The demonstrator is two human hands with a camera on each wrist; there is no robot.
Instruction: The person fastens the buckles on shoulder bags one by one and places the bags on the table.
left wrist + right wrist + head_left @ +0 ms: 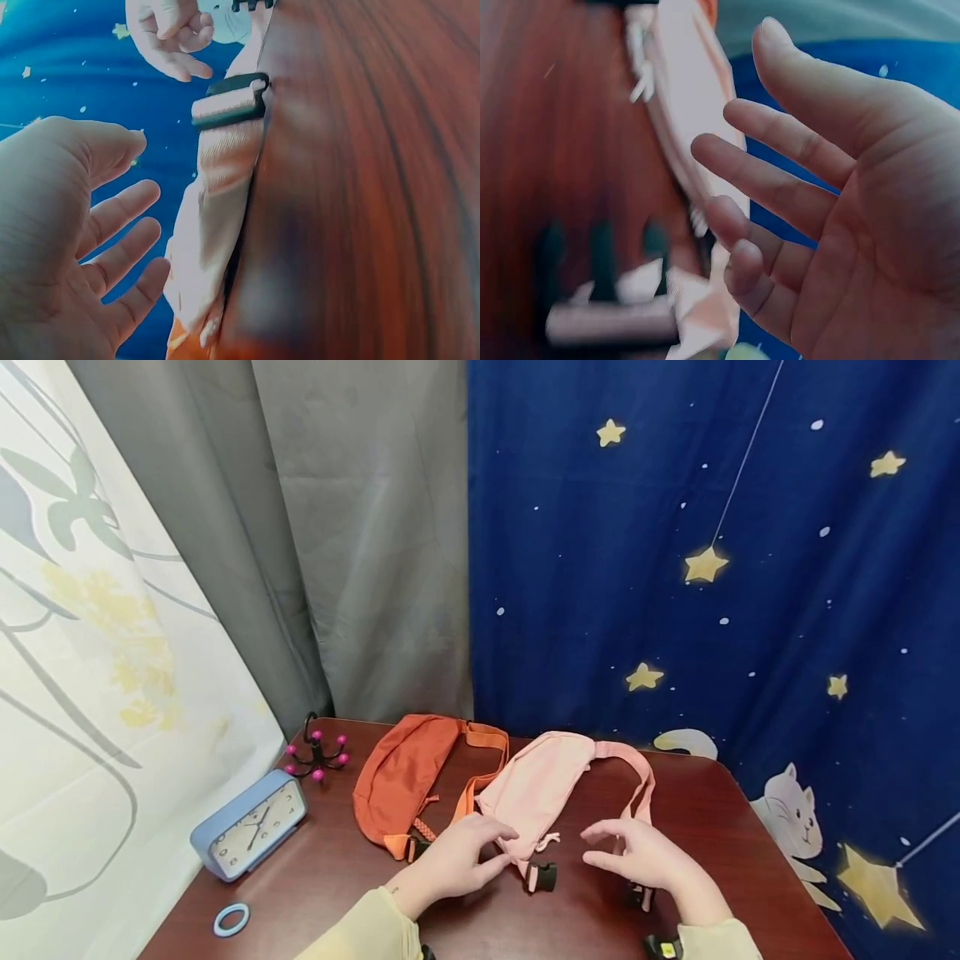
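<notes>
A pink waist bag (pixel 543 781) lies on the table, its strap (pixel 630 760) looping round to the right. My left hand (pixel 465 858) hovers over the bag's near end, fingers apart and holding nothing. Just right of it is a black buckle half (pixel 543 877), which shows larger in the left wrist view as a buckle (pixel 232 101) on pink webbing. My right hand (pixel 637 860) is above the strap's near end, with thumb and fingers spread and nothing between them. Below that hand, the pronged buckle half (pixel 604 277) appears blurred in the right wrist view.
An orange waist bag (pixel 408 768) lies left of the pink one, its strap reaching the pink bag. At the table's left are a blue clock (pixel 251 827), a light blue ring (pixel 231 920) and a black hook rack (pixel 317 756) with pink tips. Curtains (pixel 382 543) hang behind.
</notes>
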